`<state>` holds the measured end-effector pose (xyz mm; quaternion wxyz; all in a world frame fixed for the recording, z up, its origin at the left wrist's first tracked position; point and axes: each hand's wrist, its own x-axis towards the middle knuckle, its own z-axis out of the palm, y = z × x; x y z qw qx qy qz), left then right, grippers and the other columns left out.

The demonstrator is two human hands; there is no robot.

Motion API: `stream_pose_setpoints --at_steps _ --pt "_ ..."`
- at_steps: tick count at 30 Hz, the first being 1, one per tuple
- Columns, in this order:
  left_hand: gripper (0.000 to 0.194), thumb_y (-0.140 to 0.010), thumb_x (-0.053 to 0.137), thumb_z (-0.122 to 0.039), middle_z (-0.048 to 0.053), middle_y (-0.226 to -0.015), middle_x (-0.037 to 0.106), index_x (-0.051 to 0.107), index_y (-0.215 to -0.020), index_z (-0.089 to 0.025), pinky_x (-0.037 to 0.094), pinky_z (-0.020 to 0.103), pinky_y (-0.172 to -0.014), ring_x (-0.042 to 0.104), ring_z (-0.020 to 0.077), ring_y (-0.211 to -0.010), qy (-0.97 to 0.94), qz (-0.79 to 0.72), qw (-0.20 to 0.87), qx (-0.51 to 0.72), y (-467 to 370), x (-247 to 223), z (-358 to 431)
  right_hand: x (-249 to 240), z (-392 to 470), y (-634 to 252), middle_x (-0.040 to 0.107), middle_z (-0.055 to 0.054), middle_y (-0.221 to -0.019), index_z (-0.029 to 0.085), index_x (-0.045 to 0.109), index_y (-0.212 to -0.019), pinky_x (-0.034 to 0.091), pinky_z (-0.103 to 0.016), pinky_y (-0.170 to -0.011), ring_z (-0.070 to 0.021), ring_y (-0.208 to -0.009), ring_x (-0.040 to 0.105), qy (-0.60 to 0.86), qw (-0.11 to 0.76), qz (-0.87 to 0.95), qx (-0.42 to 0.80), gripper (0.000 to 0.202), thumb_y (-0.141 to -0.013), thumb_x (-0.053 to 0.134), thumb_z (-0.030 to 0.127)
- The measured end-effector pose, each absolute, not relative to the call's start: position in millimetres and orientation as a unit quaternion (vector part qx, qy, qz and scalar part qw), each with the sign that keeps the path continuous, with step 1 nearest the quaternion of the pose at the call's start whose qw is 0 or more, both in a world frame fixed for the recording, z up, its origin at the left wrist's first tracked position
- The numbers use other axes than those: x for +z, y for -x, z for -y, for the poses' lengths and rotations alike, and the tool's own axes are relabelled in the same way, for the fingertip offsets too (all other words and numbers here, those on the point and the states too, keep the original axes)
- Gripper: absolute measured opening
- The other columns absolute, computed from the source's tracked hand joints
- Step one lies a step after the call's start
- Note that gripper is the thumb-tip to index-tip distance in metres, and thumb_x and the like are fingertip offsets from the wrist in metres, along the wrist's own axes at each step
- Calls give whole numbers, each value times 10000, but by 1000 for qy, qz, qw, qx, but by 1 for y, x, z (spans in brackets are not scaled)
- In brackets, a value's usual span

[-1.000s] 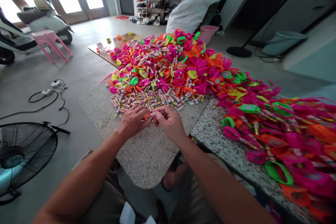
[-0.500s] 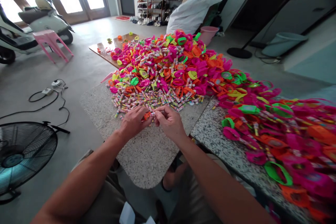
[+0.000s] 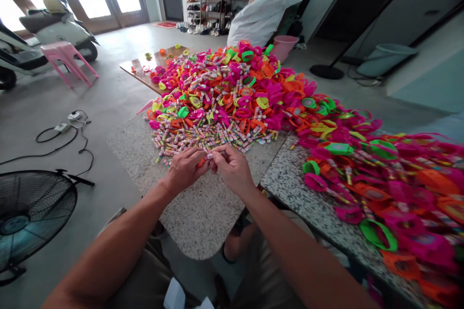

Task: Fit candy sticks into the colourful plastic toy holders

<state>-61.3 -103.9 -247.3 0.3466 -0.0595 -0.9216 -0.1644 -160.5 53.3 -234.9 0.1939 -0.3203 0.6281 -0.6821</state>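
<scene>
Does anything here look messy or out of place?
Yes. The bright plastic rings are heaped loose, not stacked, across the stone slabs, and the small candy rolls spread out from the heap. A few strays lie on the far wooden board. A cable trails over the floor.

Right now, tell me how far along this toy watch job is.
Done, seemingly: the long spread of pink, orange and green watches on the speckled tabletop. In hand: left hand and right hand pinch an orange piece and a small candy roll together. Left: the loose candy rolls ahead and mixed heap behind.
</scene>
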Motion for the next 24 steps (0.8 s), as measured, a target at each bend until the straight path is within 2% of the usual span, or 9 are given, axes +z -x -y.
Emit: stream_pose_setpoints --at_steps 4,7,10,12,14,18,19,21,24 --pt "112 -1032 606 -258 86 -1011 778 691 -1046 -186 598 308 -843 744 190 -933 69 917 359 -158 63 -250 106 -235 -50 158 632 48 -610 222 628 -913 501 -256 -561 -135 -538 602 311 197 -621 -692 209 -945 624 428" --pt "146 -1043 596 -303 87 -1040 774 684 -1091 -197 590 337 -915 738 212 -1000 52 922 351 -152 62 -247 104 -234 -50 154 623 46 -636 223 640 -916 471 -244 -555 -133 -563 589 301 183 -643 -680 217 -946 599 434" --pt "446 -1007 635 -486 146 -1274 721 610 -1345 -196 576 458 -1016 687 304 -1206 -25 919 364 -150 63 -248 102 -232 -59 167 650 38 -700 227 678 -956 467 -235 -591 -136 -624 614 308 135 -700 -631 200 -947 595 409" --pt "581 -988 604 -596 133 -1411 660 555 -1436 -229 563 532 -1048 635 342 -1297 -43 921 354 -157 67 -256 105 -228 -81 191 702 25 -784 240 698 -1055 502 -241 -668 -147 -708 657 295 62 -749 -591 225 -979 570 408" --pt "585 -989 526 -664 108 -1416 659 581 -1397 -248 561 572 -1047 622 356 -1303 -24 925 347 -154 73 -270 109 -217 -125 223 758 -5 -915 245 701 -1141 537 -263 -769 -165 -812 695 255 -55 -798 -543 270 -1017 532 415" --pt "486 -958 492 -631 73 -1388 680 688 -1220 -272 538 609 -1070 608 378 -1311 -1 946 306 -108 81 -299 119 -180 -250 281 783 -126 -1182 183 706 -1214 537 -353 -985 -245 -1088 717 115 -271 -889 -350 336 -1053 443 316" --pt "476 -944 498 -624 73 -1365 693 703 -1190 -272 543 604 -1061 610 379 -1306 -7 949 303 -90 82 -304 121 -170 -282 293 774 -147 -1229 171 697 -1258 527 -369 -1019 -257 -1138 708 84 -277 -915 -281 370 -1057 405 277" --pt "483 -929 498 -613 89 -1342 707 721 -1169 -258 529 602 -1070 598 383 -1324 -14 953 295 -60 82 -311 123 -152 -337 312 767 -202 -1235 121 710 -1258 499 -422 -1070 -295 -1159 700 63 -274 -928 -244 386 -1027 411 200" --pt "526 -944 462 -591 143 -1369 695 738 -1194 -220 455 617 -1136 545 400 -1386 -12 959 280 -34 79 -311 117 -130 -393 326 783 -184 -1214 126 735 -1243 494 -418 -1089 -294 -1159 701 85 -250 -939 -221 360 -945 533 146"
